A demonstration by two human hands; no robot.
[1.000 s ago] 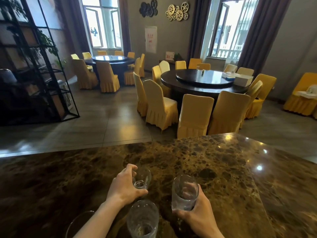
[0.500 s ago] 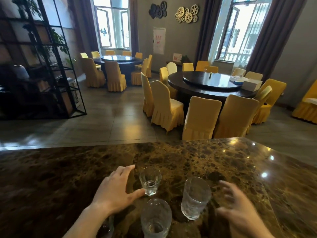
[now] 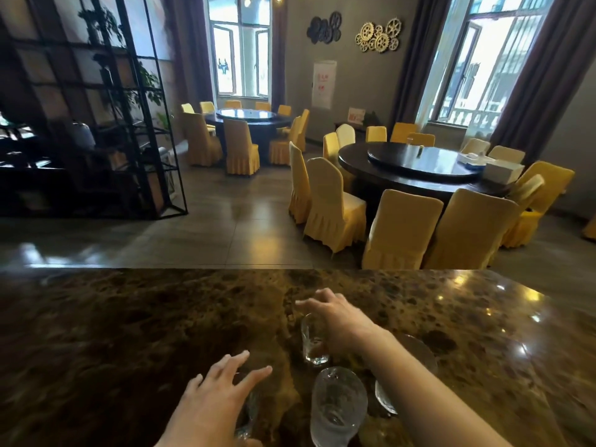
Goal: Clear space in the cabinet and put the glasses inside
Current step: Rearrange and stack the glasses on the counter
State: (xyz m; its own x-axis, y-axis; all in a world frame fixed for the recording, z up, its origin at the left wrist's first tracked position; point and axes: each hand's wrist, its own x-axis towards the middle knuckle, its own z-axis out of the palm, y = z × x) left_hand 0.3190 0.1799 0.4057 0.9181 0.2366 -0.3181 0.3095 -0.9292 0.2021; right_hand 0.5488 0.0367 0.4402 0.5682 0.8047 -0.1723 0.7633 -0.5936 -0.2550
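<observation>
Several clear glasses stand on the brown marble counter [image 3: 129, 333]. My right hand [image 3: 335, 312] reaches forward with fingers spread, its palm just above a small glass [image 3: 314, 345]; it grips nothing. A taller textured glass [image 3: 337, 409] stands near the bottom edge. Another glass [image 3: 419, 353] is mostly hidden behind my right forearm. My left hand [image 3: 222, 401] is open, fingers apart, hovering over a glass [image 3: 250, 414] that it largely covers. No cabinet is in view.
Beyond the counter's far edge lies a tiled floor. Round dark dining tables [image 3: 419, 166] ringed with yellow-covered chairs [image 3: 403, 230] stand at right and centre back. A black metal shelf [image 3: 138, 130] stands at left.
My left hand left the small glass and moved back left over another glass. My right hand let go of the tall glass and crossed forward over the small one. The view turned left.
</observation>
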